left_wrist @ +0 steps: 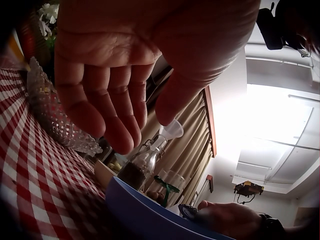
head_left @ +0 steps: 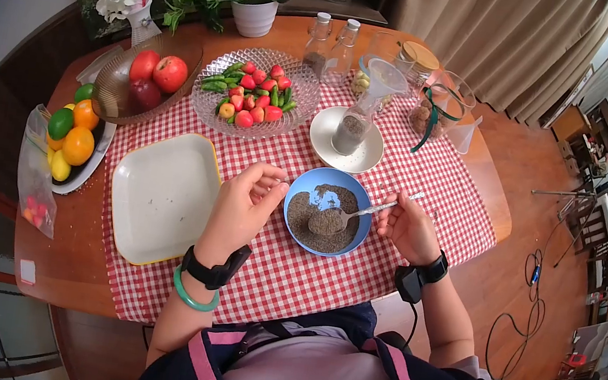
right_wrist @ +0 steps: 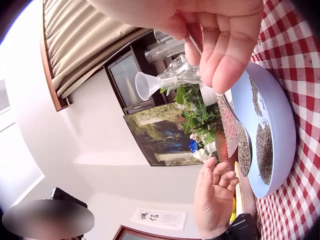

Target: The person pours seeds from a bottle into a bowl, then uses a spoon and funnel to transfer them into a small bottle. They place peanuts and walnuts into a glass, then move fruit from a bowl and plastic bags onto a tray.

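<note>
My right hand (head_left: 411, 228) pinches the handle of a metal spoon (head_left: 375, 209) between thumb and fingers. The spoon's head is heaped with dark, fine grains and lies over the blue bowl (head_left: 322, 252). More of these grains cover much of the bowl's bottom, with a bare blue patch toward the back. On the bowl's left side is my left hand (head_left: 249, 196), its fingers loosely bent and holding nothing, fingertips close to the rim. Behind the bowl, a glass bottle (head_left: 349, 132) partly filled with grains stands on a white dish (head_left: 364, 163), a clear funnel (head_left: 386, 78) in its neck.
A white rectangular tray (head_left: 158, 235) with a few specks lies at left. Farther back are a glass platter (head_left: 206, 110) of strawberries and green peppers, a fruit basket (head_left: 118, 105), two stoppered bottles (head_left: 342, 48) and a jar with a green ribbon (head_left: 442, 93). A checkered cloth (head_left: 290, 289) lies beneath.
</note>
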A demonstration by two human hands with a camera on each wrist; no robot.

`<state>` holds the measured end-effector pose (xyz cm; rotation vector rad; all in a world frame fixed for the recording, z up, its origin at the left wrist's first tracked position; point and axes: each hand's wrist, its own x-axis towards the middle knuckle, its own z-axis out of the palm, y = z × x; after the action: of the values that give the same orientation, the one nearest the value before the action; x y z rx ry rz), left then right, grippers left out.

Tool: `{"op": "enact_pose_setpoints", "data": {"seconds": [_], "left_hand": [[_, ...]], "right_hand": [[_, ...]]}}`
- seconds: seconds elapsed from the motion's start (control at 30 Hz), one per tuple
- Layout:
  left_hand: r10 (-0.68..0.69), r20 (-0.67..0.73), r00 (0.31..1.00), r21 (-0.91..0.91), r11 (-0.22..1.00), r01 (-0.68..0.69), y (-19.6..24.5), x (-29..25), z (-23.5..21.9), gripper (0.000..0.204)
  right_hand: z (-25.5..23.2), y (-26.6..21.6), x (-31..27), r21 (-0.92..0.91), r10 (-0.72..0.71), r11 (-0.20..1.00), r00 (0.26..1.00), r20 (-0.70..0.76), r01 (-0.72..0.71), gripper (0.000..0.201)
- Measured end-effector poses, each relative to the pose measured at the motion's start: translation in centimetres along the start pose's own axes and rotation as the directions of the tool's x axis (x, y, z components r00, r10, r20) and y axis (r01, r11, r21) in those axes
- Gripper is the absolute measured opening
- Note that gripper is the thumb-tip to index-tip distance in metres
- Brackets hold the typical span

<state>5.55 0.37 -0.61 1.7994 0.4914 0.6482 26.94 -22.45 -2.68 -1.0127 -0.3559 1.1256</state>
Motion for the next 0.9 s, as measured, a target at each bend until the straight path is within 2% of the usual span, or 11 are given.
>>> {"op": "enact_pose_setpoints", "data": {"seconds": [0.23,0.4,0.53,0.6,0.63,0.67,0.83,0.9], "left_hand": [[-0.003,0.006,1.000,0.001,1.000,0.003,0.1,0.0,0.0,0.020],[-0.002,0.010,1.000,-0.014,1.000,0.002,0.1,0.0,0.1,0.020],[0.001,0.002,1.000,-0.008,1.000,-0.001,0.1,0.0,0.0,0.021],[0.007,0.001,1.000,-0.011,1.000,-0.007,0.0,0.1,-0.1,0.021],[0.010,0.001,1.000,-0.013,1.000,-0.010,0.0,0.1,-0.1,0.021],[0.001,0.009,1.000,-0.018,1.000,-0.001,0.1,0.0,-0.1,0.020],[-0.023,0.030,0.999,-0.042,0.999,0.024,0.6,-0.1,-0.4,0.018],[0.015,-0.001,1.000,-0.034,0.999,-0.015,0.1,0.0,-0.2,0.020]], "right_hand": [[1.3,-1.9,0.5,-0.016,-0.067,0.998,0.998,0.015,0.068,0.038],[3.3,-6.1,1.1,-0.027,-0.180,0.983,0.983,0.021,0.180,0.035],[4.1,-10.6,1.9,-0.061,-0.334,0.939,0.939,0.081,0.339,0.033],[4.9,-12.9,2.3,-0.067,-0.393,0.916,0.919,0.045,0.395,0.034],[5.1,-14.1,2.5,-0.081,-0.413,0.903,0.904,0.112,0.422,0.034],[5.3,-15.2,2.7,-0.093,-0.425,0.895,0.898,0.113,0.435,0.031],[4.4,-18.7,4.3,-0.204,-0.544,0.817,0.838,0.031,0.539,0.031],[4.2,-19.2,4.6,-0.273,-0.571,0.787,0.821,0.018,0.553,0.032]]}}
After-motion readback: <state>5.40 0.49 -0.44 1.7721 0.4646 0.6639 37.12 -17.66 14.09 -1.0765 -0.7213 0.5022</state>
